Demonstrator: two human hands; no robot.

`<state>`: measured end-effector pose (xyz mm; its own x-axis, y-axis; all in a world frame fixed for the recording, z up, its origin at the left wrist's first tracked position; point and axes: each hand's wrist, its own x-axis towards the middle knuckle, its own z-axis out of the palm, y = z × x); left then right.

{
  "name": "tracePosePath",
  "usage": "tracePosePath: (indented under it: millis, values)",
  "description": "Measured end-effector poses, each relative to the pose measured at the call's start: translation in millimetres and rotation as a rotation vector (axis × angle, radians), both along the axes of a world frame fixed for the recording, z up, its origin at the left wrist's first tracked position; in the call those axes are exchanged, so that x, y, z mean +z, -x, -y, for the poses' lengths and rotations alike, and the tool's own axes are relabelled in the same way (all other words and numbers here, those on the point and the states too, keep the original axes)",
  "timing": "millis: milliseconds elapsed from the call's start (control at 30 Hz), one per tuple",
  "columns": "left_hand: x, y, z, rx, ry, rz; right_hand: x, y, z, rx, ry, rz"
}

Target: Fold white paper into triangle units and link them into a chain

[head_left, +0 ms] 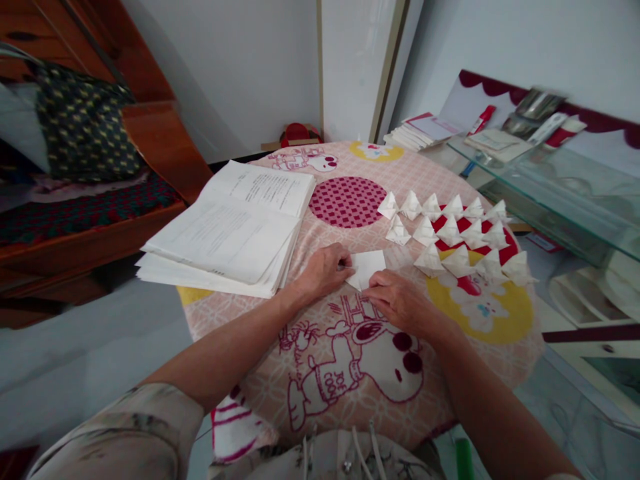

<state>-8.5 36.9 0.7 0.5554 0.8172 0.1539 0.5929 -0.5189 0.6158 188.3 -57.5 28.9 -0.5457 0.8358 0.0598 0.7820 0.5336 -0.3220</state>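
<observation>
A small white piece of paper lies folded on the patterned pink cloth that covers the round table. My left hand presses its left edge with the fingers curled down on it. My right hand pinches the paper's lower right edge. To the right of the paper, several folded white paper triangles stand in rows on the cloth.
An open stack of printed white sheets lies on the table's left part. A glass shelf with books and papers stands at the right. A wooden bench with a dark cushion stands at the far left.
</observation>
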Motion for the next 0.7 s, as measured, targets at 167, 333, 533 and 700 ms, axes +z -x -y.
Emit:
tracePosePath:
  millis: [167, 333, 533, 700]
  values:
    - [-0.5, -0.3, 0.1, -0.014, -0.003, -0.002, 0.1, 0.6, -1.0, 0.007, -0.009, 0.023]
    - [-0.7, -0.8, -0.4, -0.025, -0.018, 0.005, -2.9, 4.3, -2.2, 0.052, -0.052, 0.13]
    - [-1.1, -0.6, -0.8, -0.015, -0.017, 0.005, -6.0, 1.1, -2.0, 0.032, -0.058, 0.055]
    - [-1.5, -1.1, -0.3, 0.009, -0.011, 0.012, -6.2, 3.4, -0.6, 0.028, -0.062, 0.091]
